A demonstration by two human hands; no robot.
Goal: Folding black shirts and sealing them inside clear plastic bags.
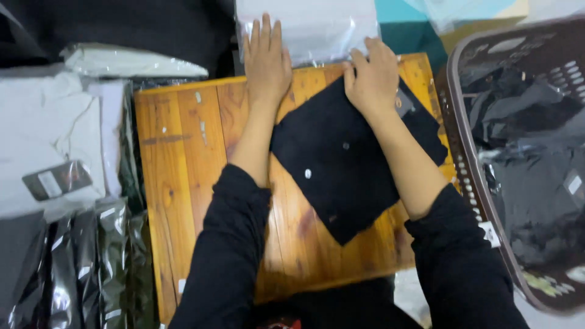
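Observation:
A folded black garment (347, 164) lies tilted on an orange wooden board (183, 158). My right hand (373, 76) presses on the garment's far corner, fingers curled over its edge. My left hand (266, 61) lies flat with fingers spread at the board's far edge, its fingertips on a clear plastic bag (317, 27) beyond the board. Both arms wear black sleeves pushed up to the forearm.
A brown plastic basket (469, 176) full of bagged black clothes stands at the right. White folded garments in clear bags (49, 140) and dark bagged items (73, 268) are stacked at the left. Another clear bag (131, 61) lies at the far left.

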